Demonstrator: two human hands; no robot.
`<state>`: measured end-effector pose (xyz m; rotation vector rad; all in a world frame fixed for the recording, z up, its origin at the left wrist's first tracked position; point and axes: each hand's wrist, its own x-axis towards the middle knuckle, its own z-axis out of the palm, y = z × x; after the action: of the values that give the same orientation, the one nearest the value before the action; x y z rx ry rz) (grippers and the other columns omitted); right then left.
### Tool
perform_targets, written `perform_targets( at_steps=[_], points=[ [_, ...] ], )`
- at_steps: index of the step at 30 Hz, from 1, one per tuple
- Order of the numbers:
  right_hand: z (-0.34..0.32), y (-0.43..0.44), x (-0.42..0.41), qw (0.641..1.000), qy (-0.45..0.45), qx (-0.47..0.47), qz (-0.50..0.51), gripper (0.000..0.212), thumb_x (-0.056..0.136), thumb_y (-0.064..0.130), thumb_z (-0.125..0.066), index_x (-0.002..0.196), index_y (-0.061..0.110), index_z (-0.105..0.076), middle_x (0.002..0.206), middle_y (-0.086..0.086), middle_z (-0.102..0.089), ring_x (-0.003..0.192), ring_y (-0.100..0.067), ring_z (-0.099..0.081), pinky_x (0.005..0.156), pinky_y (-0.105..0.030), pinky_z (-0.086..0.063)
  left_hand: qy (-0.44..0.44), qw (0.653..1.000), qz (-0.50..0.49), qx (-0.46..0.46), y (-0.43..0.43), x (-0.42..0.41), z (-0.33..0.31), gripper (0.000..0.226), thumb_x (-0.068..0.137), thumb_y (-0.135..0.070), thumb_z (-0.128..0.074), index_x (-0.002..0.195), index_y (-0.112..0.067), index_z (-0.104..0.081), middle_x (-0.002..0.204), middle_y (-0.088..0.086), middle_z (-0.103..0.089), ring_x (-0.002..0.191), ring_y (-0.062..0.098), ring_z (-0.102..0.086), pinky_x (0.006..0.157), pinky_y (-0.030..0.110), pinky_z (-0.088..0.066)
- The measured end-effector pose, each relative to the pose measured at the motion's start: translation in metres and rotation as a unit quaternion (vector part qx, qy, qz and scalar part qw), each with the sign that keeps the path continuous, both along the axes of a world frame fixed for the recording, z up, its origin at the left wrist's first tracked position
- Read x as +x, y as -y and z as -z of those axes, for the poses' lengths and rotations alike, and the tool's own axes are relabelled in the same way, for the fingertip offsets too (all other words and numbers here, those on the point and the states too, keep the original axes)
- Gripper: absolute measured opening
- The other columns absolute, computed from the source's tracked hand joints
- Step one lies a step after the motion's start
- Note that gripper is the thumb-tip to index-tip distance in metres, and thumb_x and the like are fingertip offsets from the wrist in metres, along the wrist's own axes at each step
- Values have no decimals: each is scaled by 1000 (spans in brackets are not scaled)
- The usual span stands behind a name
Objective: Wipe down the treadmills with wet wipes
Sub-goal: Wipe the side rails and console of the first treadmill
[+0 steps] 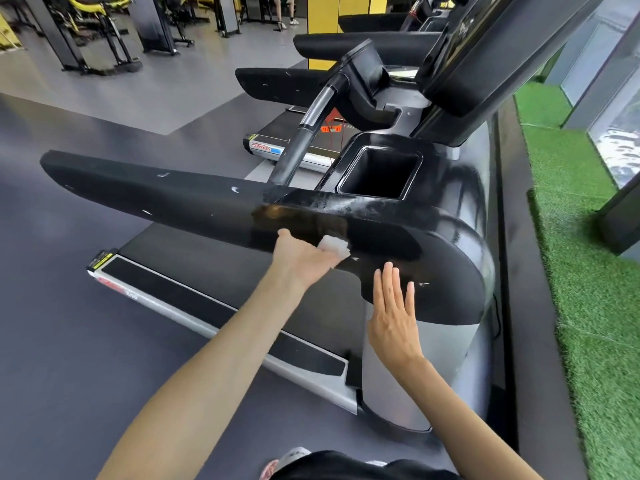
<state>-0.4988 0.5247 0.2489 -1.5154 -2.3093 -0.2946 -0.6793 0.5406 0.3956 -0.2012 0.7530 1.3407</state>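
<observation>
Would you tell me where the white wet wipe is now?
Head view, centre: the white wet wipe is held by the left hand against the black treadmill armrest, left of the right hand.

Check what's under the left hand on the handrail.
A white wet wipe pokes out past the left hand, pressed on the side of the black handrail. The rest of the wipe and the fingers are covered, so the rail surface beneath cannot be seen.

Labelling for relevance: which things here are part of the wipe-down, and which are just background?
Job: wet wipe; left hand holding it; right hand flat against the handrail; near treadmill; cup holder.
Background: yellow gym machines; artificial turf; grey floor.
</observation>
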Motion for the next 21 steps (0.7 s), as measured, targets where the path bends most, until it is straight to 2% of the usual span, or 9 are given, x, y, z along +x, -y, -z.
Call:
perform_targets(
  at_steps=[2, 5, 8, 10, 12, 14, 16, 19, 21],
  points=[
    [-1, 0, 3, 1000, 7, 2, 0, 80, 71, -8, -41, 148, -5, -22, 158, -21, -13, 149, -30, 1, 118, -51, -3, 22, 998, -55, -17, -3, -17, -1, 66, 101, -51, -22, 150, -7, -19, 149, 7, -24, 134, 19, -23, 111, 30, -17],
    [-1, 0, 3, 1000, 12, 0, 3, 74, 74, -4, -29, 148, -5, -24, 158, -20, -14, 149, -29, 2, 119, -51, -4, 37, 994, -99, -21, -14, -31, 17, 70, 98, -56, -29, 151, -13, -17, 153, 12, -22, 139, 28, -24, 115, 39, -14],
    [-3, 2, -1, 1000, 4, -8, 8, 75, 74, -4, -36, 148, -5, -22, 158, -21, -14, 149, -30, -1, 119, -49, -1, 44, 999, -18, -10, -18, 2, 28, 77, 95, -61, -26, 154, -15, -6, 156, 7, -20, 140, 23, -23, 113, 34, -18],
    [-6, 3, 0, 1000, -6, -13, 9, 81, 72, -7, -49, 148, -5, -22, 158, -21, -16, 148, -31, -7, 120, -48, 0, 52, 999, 2, -14, -16, 19, 20, 73, 96, -58, -27, 152, -12, -17, 151, 6, -26, 131, 22, -30, 109, 35, -24],
    [-9, 3, 4, 1000, -15, -19, 12, 87, 70, -6, -57, 148, -4, -21, 158, -21, -17, 148, -31, -10, 119, -48, -2, 50, 998, -20, -29, -17, 12, 13, 59, 97, -51, -30, 143, -13, -35, 135, 7, -40, 108, 21, -40, 96, 35, -34],
    [-11, 1, 11, 1000, -12, -18, 15, 88, 70, -4, -58, 149, -3, -19, 158, -20, -17, 148, -30, -10, 119, -49, -5, 61, 995, -71, -37, -16, -6, 8, 52, 97, -52, -32, 135, -20, -45, 130, 3, -44, 103, 12, -39, 92, 24, -35],
    [-9, 1, 15, 1000, -3, -9, 10, 84, 71, -3, -53, 148, -3, -20, 158, -19, -16, 148, -31, -10, 118, -50, -7, 58, 992, -101, -41, -18, -9, 19, 55, 95, -60, -34, 133, -23, -48, 129, 0, -50, 105, 7, -43, 90, 16, -35],
    [-7, 1, 15, 1000, -3, -2, 10, 70, 79, 2, -28, 148, -3, -21, 158, -19, -14, 148, -32, -11, 119, -49, -5, 102, 995, -19, 0, -9, 21, 28, 68, 89, -75, -27, 120, -18, -49, 104, 1, -53, 86, 4, -45, 74, 18, -40],
    [-6, 0, 15, 1000, -5, -4, 10, 69, 79, 4, -22, 148, -3, -21, 158, -19, -15, 148, -32, -11, 119, -49, -4, 120, 992, 26, 22, -4, 31, 27, 81, 90, -75, -23, 132, -9, -41, 118, -5, -42, 107, 1, -37, 91, 19, -33]
  ],
)
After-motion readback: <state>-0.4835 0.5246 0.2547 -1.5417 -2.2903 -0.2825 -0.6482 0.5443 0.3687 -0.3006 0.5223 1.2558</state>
